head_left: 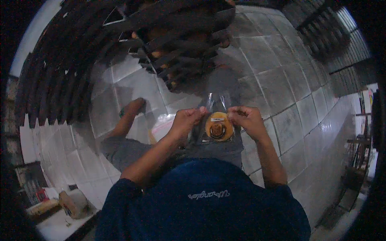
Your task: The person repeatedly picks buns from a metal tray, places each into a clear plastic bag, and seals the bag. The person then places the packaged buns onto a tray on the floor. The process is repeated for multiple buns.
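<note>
Hands (186,122) (247,121), two, on one bag (219,103)

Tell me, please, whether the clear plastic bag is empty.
The bag isn't empty: a round yellow item is visible inside it.

The left arm (155,158) slants up and in from its short sleeve. The right arm (271,160) goes up more straight and leans in a little. Both elbows are bent. The two hands are up in front of the chest, near each other but not touching. The left hand (187,121) pinches with its thumb and finger. The right hand (247,120) pinches too, with its other fingers curled in.
</note>
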The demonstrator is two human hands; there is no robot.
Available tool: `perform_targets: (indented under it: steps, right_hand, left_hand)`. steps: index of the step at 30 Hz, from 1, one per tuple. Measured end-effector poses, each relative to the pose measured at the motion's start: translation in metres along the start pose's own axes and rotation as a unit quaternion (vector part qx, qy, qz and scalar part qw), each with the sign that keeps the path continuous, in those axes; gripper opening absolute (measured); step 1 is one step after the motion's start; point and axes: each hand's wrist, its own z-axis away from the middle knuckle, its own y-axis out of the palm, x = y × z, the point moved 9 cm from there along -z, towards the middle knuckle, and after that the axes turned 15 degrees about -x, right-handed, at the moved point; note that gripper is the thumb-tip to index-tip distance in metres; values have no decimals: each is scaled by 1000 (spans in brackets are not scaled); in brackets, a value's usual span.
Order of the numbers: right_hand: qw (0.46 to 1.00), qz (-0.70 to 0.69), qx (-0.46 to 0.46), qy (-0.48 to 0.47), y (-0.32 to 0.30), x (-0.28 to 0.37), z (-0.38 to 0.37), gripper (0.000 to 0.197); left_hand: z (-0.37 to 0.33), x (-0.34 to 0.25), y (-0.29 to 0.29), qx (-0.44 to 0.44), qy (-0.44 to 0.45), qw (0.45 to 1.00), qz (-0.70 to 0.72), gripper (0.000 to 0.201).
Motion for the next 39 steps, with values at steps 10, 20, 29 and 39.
perform_targets:
  steps: [10,20,29,39]
  right_hand:
    - [988,-92,25,118,4,-56,-36,26]
    - [993,-66,-88,29,-16,-36,-19,27]
    - [997,34,-46,-41,2,-36,0,25]
    - [952,-269,-102,101,-8,-32,-14,12]
  left_hand:
    - [-16,-32,-3,-50,71,996,-12,28]
    - [1,-22,-1,-60,49,991,107,24]
    - [4,-8,0,-59,38,996,58,26]
    - [13,-51,-21,-142,136,980,-17,25]
